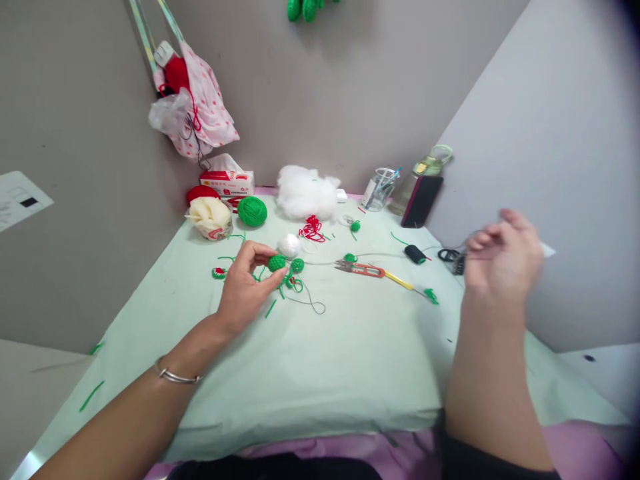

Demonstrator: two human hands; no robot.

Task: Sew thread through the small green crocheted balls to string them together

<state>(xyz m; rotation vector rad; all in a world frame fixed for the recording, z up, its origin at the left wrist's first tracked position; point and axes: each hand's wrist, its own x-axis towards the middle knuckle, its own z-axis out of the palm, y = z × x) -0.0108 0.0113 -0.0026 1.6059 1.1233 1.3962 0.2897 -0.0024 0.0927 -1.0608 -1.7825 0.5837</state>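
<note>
My left hand (pixel 250 283) pinches a small green crocheted ball (pixel 277 263) between thumb and fingers, above the table. Close beside it are another green crocheted ball (pixel 297 265) and a small red-and-green piece (pixel 291 282). A thin grey thread (pixel 325 263) stretches from these pieces to the right, and a loop of it lies on the cloth. Raised at the right, my right hand (pixel 503 257) is slightly blurred, its fingers curled together at the thread's far end. Whether a needle is in them cannot be seen. Orange thread snips (pixel 363 269) and a yellow-handled crochet hook (pixel 399 279) lie between my hands.
Behind are white stuffing (pixel 307 193), a white yarn ball (pixel 289 245), green yarn (pixel 253 211), red yarn scraps (pixel 313 229) and a tissue box (pixel 227 181). A black thread spool (pixel 415 254), a phone (pixel 423 202) and a glass (pixel 381 190) stand or lie at the right.
</note>
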